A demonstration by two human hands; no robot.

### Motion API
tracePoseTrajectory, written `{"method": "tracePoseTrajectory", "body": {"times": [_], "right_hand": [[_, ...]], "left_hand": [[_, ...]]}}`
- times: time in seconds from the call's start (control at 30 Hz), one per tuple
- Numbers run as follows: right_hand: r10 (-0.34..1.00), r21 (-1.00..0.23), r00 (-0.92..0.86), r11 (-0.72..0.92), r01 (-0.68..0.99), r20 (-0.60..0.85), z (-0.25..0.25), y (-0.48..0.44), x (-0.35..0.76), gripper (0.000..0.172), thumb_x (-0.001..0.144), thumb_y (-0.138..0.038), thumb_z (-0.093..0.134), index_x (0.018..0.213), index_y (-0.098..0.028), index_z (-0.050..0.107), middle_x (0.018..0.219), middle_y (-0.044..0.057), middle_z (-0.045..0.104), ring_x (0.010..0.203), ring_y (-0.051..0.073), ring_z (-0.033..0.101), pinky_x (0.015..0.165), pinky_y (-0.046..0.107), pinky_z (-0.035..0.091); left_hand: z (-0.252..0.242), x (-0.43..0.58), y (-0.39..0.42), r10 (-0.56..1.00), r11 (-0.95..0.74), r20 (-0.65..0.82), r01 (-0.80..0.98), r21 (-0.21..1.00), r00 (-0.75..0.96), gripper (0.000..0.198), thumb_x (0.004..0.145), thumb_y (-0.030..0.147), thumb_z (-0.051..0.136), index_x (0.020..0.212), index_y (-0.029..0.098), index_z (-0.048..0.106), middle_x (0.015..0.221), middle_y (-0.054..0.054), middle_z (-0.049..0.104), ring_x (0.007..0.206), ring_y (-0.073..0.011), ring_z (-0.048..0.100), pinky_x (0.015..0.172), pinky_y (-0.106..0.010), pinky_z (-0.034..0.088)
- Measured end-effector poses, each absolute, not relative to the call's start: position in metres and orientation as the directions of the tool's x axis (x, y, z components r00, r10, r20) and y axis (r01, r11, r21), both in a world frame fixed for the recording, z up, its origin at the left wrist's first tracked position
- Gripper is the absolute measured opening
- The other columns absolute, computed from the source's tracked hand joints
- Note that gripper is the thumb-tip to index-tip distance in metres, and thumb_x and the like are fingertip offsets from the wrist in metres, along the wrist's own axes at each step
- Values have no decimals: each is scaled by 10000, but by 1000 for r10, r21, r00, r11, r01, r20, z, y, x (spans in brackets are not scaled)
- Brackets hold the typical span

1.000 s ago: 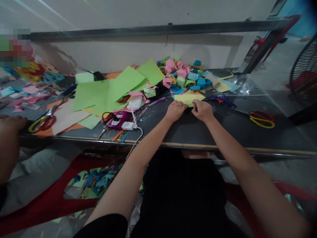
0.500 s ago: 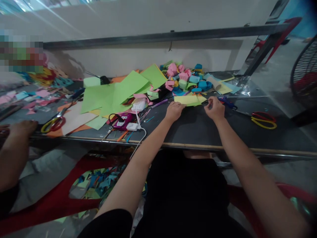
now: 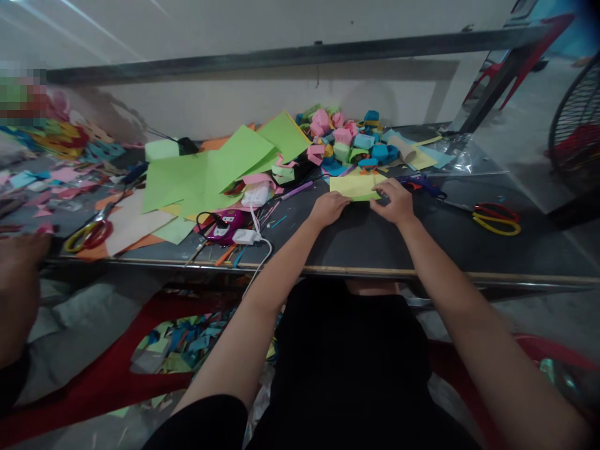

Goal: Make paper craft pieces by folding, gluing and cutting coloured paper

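Observation:
A strip of pale yellow paper (image 3: 355,185) with a green lower edge lies across the dark table in front of me. My left hand (image 3: 329,209) grips its lower left corner, fingers closed together. At its right end, my right hand (image 3: 396,200) has curled fingers on the paper, the thumb at the lower edge and the fingertips on top. Just beyond the right hand lies a blue glue gun (image 3: 424,184). A pile of small folded paper pieces (image 3: 349,140) in pink, blue and green sits behind the strip.
Large green sheets (image 3: 187,181) and a purple power socket (image 3: 228,226) with white cables are at left. Scissors with red and yellow handles (image 3: 497,219) lie at right; another pair (image 3: 89,236) lies left, near a co-worker's hand (image 3: 23,256). A fan (image 3: 579,125) stands far right.
My right hand has moved left from beyond the strip's pointed right end onto the paper. My left hand stays at the left corner. The view has shifted slightly.

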State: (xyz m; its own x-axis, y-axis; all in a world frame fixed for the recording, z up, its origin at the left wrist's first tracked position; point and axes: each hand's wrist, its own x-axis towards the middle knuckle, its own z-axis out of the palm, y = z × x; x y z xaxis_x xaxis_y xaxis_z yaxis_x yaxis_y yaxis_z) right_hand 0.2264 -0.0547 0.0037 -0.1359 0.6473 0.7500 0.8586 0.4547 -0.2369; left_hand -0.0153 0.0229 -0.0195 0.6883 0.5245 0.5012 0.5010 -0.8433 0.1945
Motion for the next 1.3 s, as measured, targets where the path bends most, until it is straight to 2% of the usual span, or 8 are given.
{"method": "tracePoseTrajectory", "body": {"times": [0.23, 0.4, 0.5, 0.63, 0.8, 0.9, 1.03, 1.3], "right_hand": [[678, -164, -214, 447, 879, 703, 0, -48, 224, 185, 954, -307, 569, 874, -226, 715, 1028, 103, 706, 964, 265, 661, 868, 431, 526], [639, -59, -318, 495, 867, 700, 3, -53, 207, 56, 827, -167, 584, 819, -219, 605, 950, 95, 704, 912, 252, 636, 838, 396, 470], [608, 38, -432, 551, 834, 666, 5, -55, 194, 119, 788, -130, 570, 749, -235, 530, 786, 56, 652, 771, 223, 574, 764, 370, 426], [577, 95, -457, 547, 832, 677, 8, -58, 190, 198, 821, -105, 540, 697, -245, 474, 752, 47, 637, 744, 212, 540, 736, 363, 388], [616, 52, -477, 578, 814, 627, 11, -62, 202, 281, 842, -81, 534, 639, -241, 423, 727, 29, 633, 763, 203, 540, 749, 361, 379], [656, 9, -491, 594, 805, 573, 10, -59, 213, 289, 857, -84, 526, 630, -238, 434, 744, 36, 643, 781, 207, 550, 754, 364, 392], [699, -32, -396, 513, 858, 595, 7, -54, 226, 215, 849, -75, 490, 715, -238, 531, 937, 74, 706, 871, 231, 590, 785, 377, 435], [731, -29, -283, 382, 924, 621, 7, -49, 231, 241, 899, -84, 434, 788, -229, 590, 1020, 106, 689, 924, 262, 600, 829, 422, 457]], "left_hand": [[-20, -15, 21, 465, -872, 581, 459, 171, 668, 351, 1045, 407, 541, 1077, 204, 825, 971, -118, 802, 948, -224, 729, 841, -358, 566], [-24, -14, 19, 382, -890, 684, 446, 92, 621, 374, 1069, 382, 492, 1055, 216, 828, 935, -102, 802, 899, -184, 736, 738, -291, 535], [-23, -13, 16, 307, -911, 719, 411, 33, 624, 373, 1075, 338, 476, 1017, 221, 826, 913, -91, 803, 925, -175, 744, 780, -287, 541], [-19, -10, 16, 306, -921, 699, 386, 46, 647, 330, 1068, 275, 492, 1053, 231, 818, 1031, -94, 819, 1029, -177, 740, 895, -326, 548], [-18, -8, 21, 347, -912, 665, 403, 74, 661, 294, 1044, 270, 538, 1032, 229, 829, 1318, -112, 757, 1202, -232, 685, 958, -409, 542], [-19, -13, 26, 407, -890, 649, 439, 123, 642, 270, 1028, 274, 562, 1052, 239, 828, 1339, -102, 748, 1213, -236, 672, 971, -416, 537], [-20, -21, 32, 500, -839, 650, 507, 198, 572, 260, 1018, 292, 577, 1092, 262, 824, 1365, -98, 735, 1223, -251, 665, 993, -432, 522], [-20, -11, 33, 523, -820, 669, 527, 224, 528, 298, 1040, 357, 551, 1154, 261, 809, 1376, -112, 727, 1223, -273, 671, 991, -456, 530]]}}
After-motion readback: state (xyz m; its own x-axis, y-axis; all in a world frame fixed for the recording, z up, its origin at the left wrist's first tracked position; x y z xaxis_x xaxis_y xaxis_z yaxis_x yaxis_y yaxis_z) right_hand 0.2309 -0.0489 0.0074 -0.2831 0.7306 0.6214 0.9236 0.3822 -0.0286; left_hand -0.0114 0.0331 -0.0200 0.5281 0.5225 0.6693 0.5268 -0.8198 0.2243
